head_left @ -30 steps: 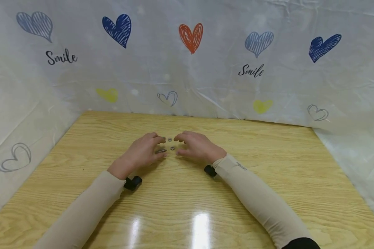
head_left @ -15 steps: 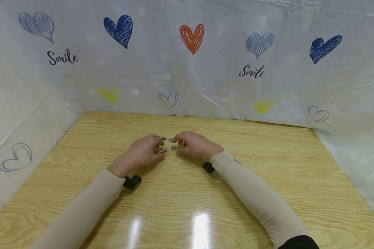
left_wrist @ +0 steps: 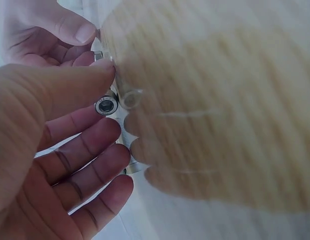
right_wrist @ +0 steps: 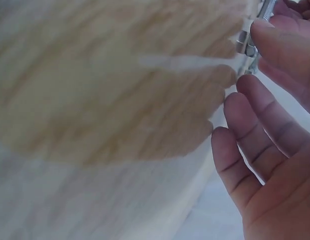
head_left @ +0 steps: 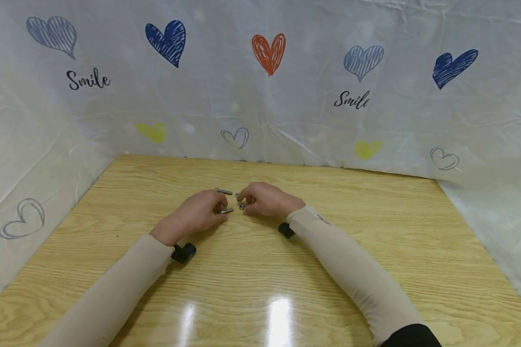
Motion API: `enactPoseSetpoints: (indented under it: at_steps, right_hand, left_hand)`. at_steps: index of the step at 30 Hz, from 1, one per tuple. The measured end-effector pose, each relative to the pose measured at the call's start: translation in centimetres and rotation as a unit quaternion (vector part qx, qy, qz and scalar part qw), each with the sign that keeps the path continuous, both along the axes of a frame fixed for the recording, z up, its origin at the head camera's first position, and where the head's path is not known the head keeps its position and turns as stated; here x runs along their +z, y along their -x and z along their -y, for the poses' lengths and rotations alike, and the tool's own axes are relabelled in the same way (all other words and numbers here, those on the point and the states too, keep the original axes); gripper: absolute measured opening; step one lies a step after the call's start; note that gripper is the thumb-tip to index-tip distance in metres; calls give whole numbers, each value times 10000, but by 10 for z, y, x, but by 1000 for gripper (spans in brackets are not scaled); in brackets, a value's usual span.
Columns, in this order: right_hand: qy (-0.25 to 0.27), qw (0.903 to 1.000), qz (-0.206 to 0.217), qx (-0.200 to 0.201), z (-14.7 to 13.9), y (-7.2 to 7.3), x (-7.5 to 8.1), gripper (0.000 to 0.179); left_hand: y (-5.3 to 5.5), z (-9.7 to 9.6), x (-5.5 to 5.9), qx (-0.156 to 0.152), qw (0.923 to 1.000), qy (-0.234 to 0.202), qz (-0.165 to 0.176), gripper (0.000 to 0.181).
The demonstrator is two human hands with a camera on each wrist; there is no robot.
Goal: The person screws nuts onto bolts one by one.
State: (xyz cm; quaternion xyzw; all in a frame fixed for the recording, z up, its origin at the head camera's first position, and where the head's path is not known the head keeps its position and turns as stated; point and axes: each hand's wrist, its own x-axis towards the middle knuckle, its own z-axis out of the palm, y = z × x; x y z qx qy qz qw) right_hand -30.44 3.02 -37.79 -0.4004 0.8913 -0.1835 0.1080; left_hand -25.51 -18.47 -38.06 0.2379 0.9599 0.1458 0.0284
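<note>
In the head view, my left hand (head_left: 199, 210) rests beside two silver bolts. Its thumb and fingers lie apart around the near bolt (head_left: 227, 210), while the far bolt (head_left: 224, 191) lies just past its fingertips. From the left wrist, the near bolt's hex-socket head (left_wrist: 106, 105) shows in the gap between thumb and fingers. My right hand (head_left: 267, 200) faces it, its fingers bent loosely down to the table. Two small nuts lie at its fingertips: a near nut (head_left: 241, 206) and a far nut (head_left: 237, 194). The right thumb's tip is close by a nut (right_wrist: 242, 42) in the right wrist view.
The glossy wooden table (head_left: 260, 270) reflects the hands and the light. A white cloth (head_left: 304, 111) printed with hearts and "Smile" hangs behind it and at both sides. Black wrist cameras sit under both sleeves.
My right hand has shifted slightly left, its fingertips now at the nuts. The left hand has drawn back a little, so more of the far bolt shows. Bolts and nuts look unmoved.
</note>
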Motion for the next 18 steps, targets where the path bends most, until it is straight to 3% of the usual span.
enactPoseSetpoints:
  at_steps: [8,18]
  right_hand:
    - [-182,9992,-267,247,4,1,-2,21]
    - [-158,9986,-359,343,6,0,-1,9]
  left_hand:
    - [2,-1,0,-97,9998,116,108,12]
    - [2,-2,1,-162,9998,75,104,6]
